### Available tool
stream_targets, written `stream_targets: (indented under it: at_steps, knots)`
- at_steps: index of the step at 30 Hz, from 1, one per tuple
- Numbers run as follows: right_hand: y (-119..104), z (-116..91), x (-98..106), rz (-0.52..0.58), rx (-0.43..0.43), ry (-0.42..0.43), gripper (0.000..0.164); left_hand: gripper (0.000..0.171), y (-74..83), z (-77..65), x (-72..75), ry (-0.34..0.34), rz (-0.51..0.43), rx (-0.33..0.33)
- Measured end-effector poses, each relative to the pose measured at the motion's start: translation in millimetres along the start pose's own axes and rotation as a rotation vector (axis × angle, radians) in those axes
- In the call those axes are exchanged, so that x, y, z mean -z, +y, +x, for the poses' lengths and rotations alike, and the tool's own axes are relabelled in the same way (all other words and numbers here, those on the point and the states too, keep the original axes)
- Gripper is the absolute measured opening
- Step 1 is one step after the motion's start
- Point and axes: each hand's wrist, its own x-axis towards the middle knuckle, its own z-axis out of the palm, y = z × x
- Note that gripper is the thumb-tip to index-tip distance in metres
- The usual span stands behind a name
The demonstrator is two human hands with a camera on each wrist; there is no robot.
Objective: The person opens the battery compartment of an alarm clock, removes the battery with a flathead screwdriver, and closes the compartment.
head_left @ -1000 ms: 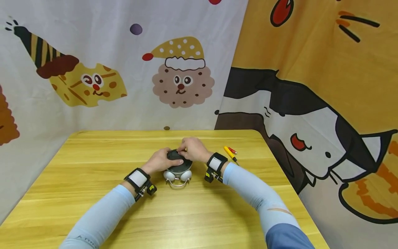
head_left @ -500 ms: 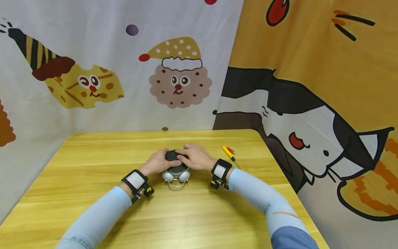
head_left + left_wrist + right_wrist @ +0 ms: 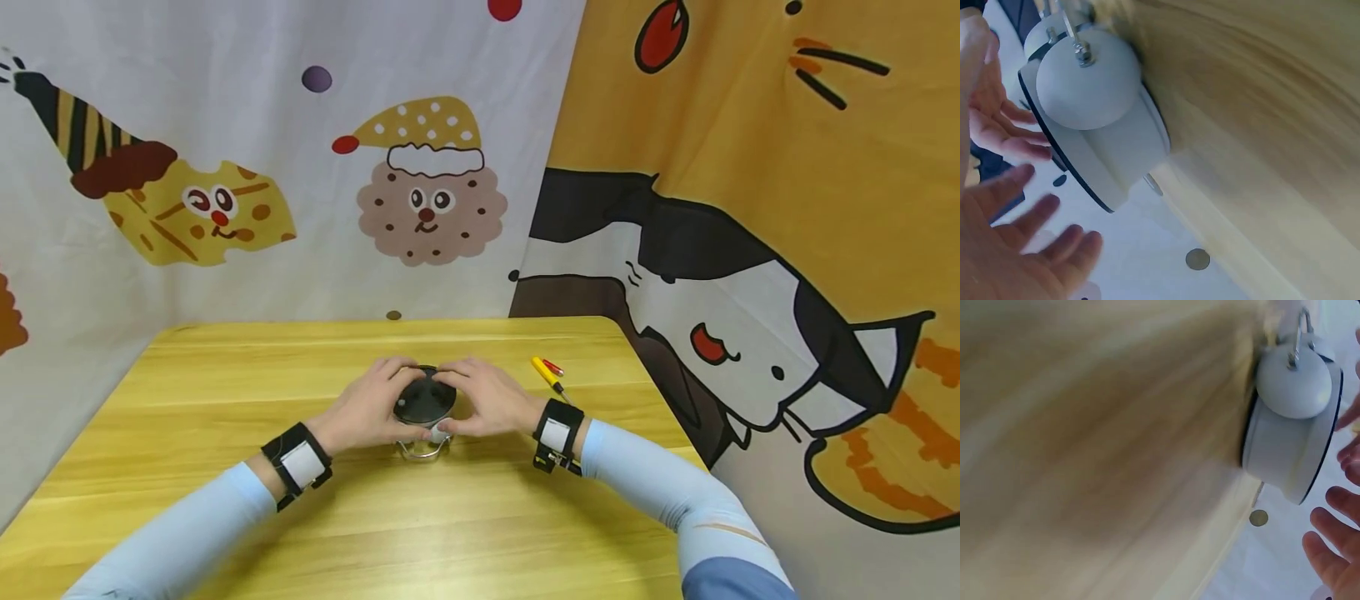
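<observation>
A white twin-bell alarm clock [image 3: 424, 402] lies on the table with its black back facing up. Its wire handle [image 3: 422, 454] points toward the person. One of its round bells [image 3: 1088, 78] fills much of the left wrist view's upper part. My left hand [image 3: 367, 407] is at the clock's left side, fingers spread and slightly bent. At the right side, my right hand [image 3: 491, 402] is held much the same way. Both wrist views show the fingers around the clock's back, apart from it; thumb contact near the bells cannot be made out.
A screwdriver with a yellow handle [image 3: 546, 372] lies right of the clock. Beside it is a small red object [image 3: 553, 367], too small to identify. The wooden table [image 3: 420, 533] ends at a printed cloth backdrop [image 3: 247, 292].
A second ago the right fingers worked at the clock's back while the left hand held it. Both hands have since let go and spread to its sides, thumbs now nearer the bells.
</observation>
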Motion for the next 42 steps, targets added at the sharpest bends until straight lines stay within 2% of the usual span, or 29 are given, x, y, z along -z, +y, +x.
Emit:
stream_targets:
  at_steps: [4, 9, 14, 19, 25, 33, 42]
  knots:
    - [-2, -10, -1, 0.017, 0.010, -0.026, 0.090, 0.100, -1.1, -7.7, 4.7, -0.049, 0.070, -0.133]
    - [-4, -15, -2, -0.012, 0.009, -0.045, 0.092, 0.105, -5.3, -13.9, 8.1, -0.083, 0.158, -0.217]
    - [-4, -14, -10, -0.055, 0.034, -0.061, 0.090, 0.101, -9.7, -16.9, 7.0, -0.112, 0.178, -0.227]
    - [-5, -14, -18, -0.094, 0.061, -0.102, 0.085, 0.091, -13.6, -19.4, -0.7, -0.153, 0.176, -0.224]
    - [-5, -12, -21, -0.110, 0.076, -0.109, 0.075, 0.079, -14.4, -19.6, -4.5, -0.123, 0.182, -0.247]
    - [-6, -9, -19, -0.096, 0.088, -0.069, 0.069, 0.080, -13.7, -16.0, -2.3, -0.136, 0.200, -0.231]
    - [-9, -6, -15, -0.072, 0.074, -0.064, 0.059, 0.080, -9.6, -15.6, -1.8, -0.136, 0.187, -0.224]
